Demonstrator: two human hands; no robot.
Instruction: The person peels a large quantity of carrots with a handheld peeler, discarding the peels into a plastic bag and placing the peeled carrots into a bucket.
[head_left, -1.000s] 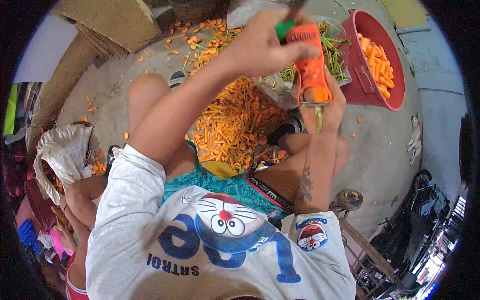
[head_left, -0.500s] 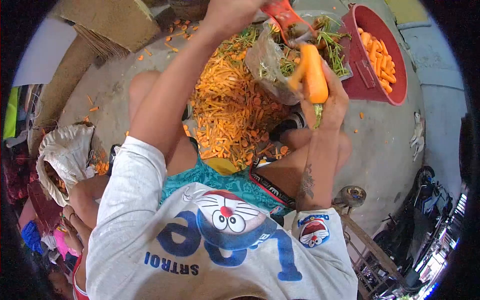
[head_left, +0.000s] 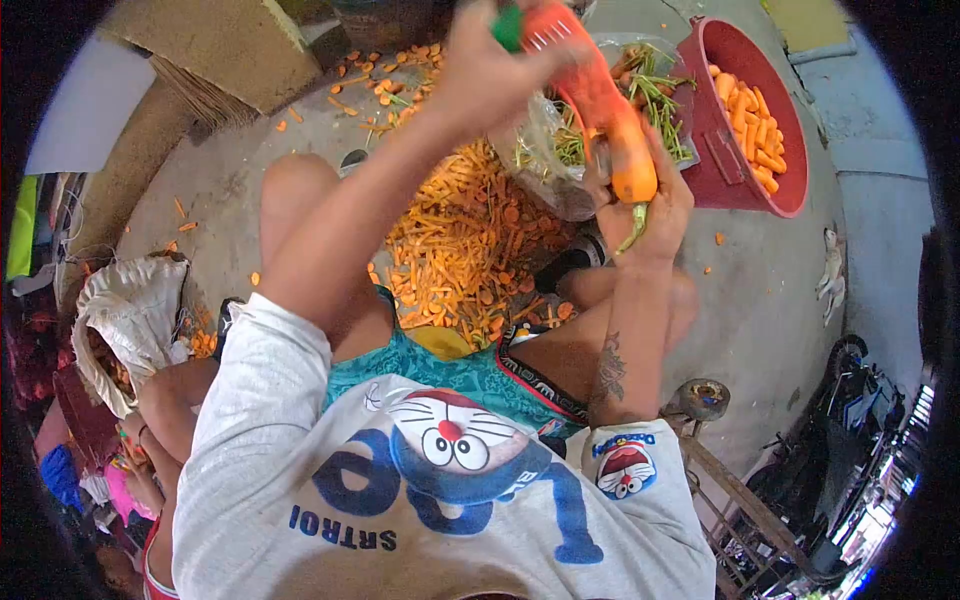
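My left hand (head_left: 495,75) is closed around a red peeler (head_left: 575,70) with a green end, and the tool reaches down to the upper part of a carrot (head_left: 632,165). That carrot is gripped in my right hand (head_left: 660,215), tilted, with its green stem stub pointing toward me. Beyond it lies a clear plastic bag (head_left: 545,150) holding carrots with green stems (head_left: 655,105). A heap of orange peelings and cut ends (head_left: 455,230) covers the floor between my legs. At the upper right, a red tub (head_left: 715,140) holds peeled carrots (head_left: 755,130).
A white sack (head_left: 130,310) sits at the left, close to another person's arm (head_left: 150,460). Cardboard (head_left: 215,45) and broom-like bristles (head_left: 205,95) are at the upper left. A metal-framed cart (head_left: 740,490) and a motorbike (head_left: 850,400) stand at the lower right.
My left hand and the red peeler have moved nearer, and the peeler now overlaps the carrot's upper end. A peel strip beside the carrot no longer shows. The right hand has barely moved.
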